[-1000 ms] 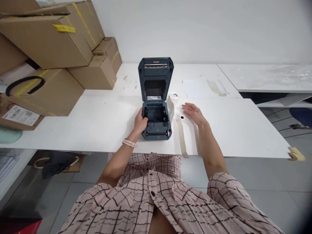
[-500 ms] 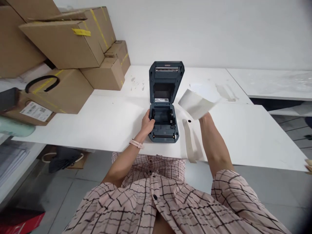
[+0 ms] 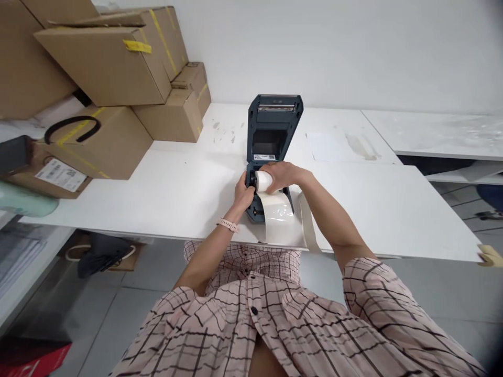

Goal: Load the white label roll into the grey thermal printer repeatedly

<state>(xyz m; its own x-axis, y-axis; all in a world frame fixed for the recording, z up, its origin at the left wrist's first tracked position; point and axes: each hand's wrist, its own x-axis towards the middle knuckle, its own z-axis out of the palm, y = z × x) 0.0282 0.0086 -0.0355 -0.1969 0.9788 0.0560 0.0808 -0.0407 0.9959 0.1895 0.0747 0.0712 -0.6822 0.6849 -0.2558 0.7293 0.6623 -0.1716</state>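
Observation:
A dark label printer stands on the white table with its lid raised. My right hand is closed around a white label roll, which sits at the printer's open bay. From the roll a loose strip of labels hangs forward over the printer's front to the table edge. My left hand grips the left side of the printer body, its thumb over the rim near the roll's end. Roll and hand cover most of the bay's inside.
Cardboard boxes are stacked at the left, with a black band lying on them. A curled backing strip lies right of the printer, over the table's front edge. A paper sheet lies behind it.
My right hand has picked up the label roll from the table right of the printer and brought it left to the open bay. My left hand has stayed on the printer's side.

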